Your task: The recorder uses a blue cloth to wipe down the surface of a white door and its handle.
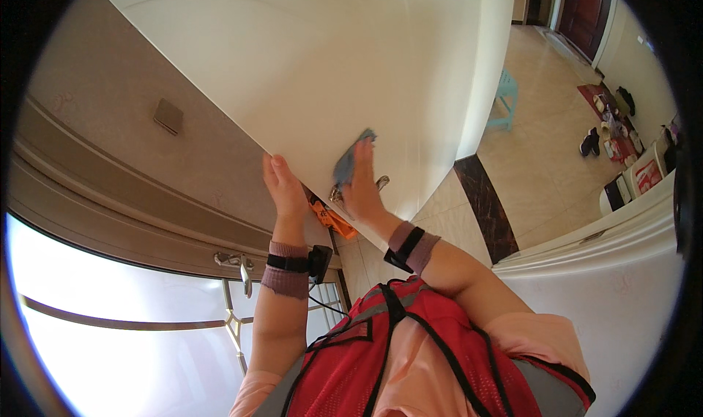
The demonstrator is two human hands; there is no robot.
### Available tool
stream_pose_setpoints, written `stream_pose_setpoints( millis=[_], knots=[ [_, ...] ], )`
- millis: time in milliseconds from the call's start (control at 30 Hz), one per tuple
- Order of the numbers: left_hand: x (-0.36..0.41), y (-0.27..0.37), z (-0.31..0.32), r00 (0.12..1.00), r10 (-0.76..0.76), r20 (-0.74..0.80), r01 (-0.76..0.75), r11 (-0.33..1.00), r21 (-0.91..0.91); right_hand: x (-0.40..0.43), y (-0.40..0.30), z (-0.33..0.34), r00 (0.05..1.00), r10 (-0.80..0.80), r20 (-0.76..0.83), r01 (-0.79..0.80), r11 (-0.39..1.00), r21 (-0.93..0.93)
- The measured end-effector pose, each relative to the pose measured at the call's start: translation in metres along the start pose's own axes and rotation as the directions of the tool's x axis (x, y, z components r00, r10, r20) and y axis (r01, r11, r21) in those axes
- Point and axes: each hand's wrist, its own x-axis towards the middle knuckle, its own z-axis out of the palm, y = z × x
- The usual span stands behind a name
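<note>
A cream-white door [340, 60] stands open before me. My right hand [362, 189] presses a blue-grey cloth [347, 164] flat against its face, just above the metal door handle [383, 182]; the hand is slightly blurred. With my left hand [285, 186] I grip the door's edge, fingertips on the near side of the panel and the rest of the hand partly behind it. Both wrists wear mauve cuffs with black straps, and a small black device sits on the left one.
A wall switch [168, 116] and a window handle [245, 274] are on the left. An orange bag [335, 219] lies behind the door. Beyond the doorway stand a turquoise plastic stool [508, 96], black shoes [590, 142] and a red mat [590, 94] with footwear.
</note>
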Motion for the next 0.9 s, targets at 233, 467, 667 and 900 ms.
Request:
stream_pose_setpoints(
  millis=[233, 467, 667, 900],
  knots=[
    [-0.002, -0.005, 0.012, 0.998, 0.003, -0.062, -0.007, 0.999, -0.052, 0.092, 0.036, -0.06, 0.947, 0.15, -0.283, -0.094, 0.975, 0.201],
    [-0.01, -0.008, 0.019, 0.989, 0.101, -0.106, -0.104, 0.995, -0.016, 0.139, 0.004, -0.094, 0.907, -0.364, -0.212, 0.32, 0.923, -0.214],
    [-0.014, -0.008, 0.018, 0.983, 0.123, -0.134, -0.12, 0.992, 0.033, 0.089, 0.091, -0.068, 0.974, -0.095, -0.206, 0.112, 0.991, 0.07],
    [-0.013, -0.007, 0.018, 0.967, 0.114, -0.227, -0.12, 0.993, -0.014, 0.037, 0.151, -0.051, 0.716, 0.682, 0.147, -0.663, 0.598, 0.451]
  ],
)
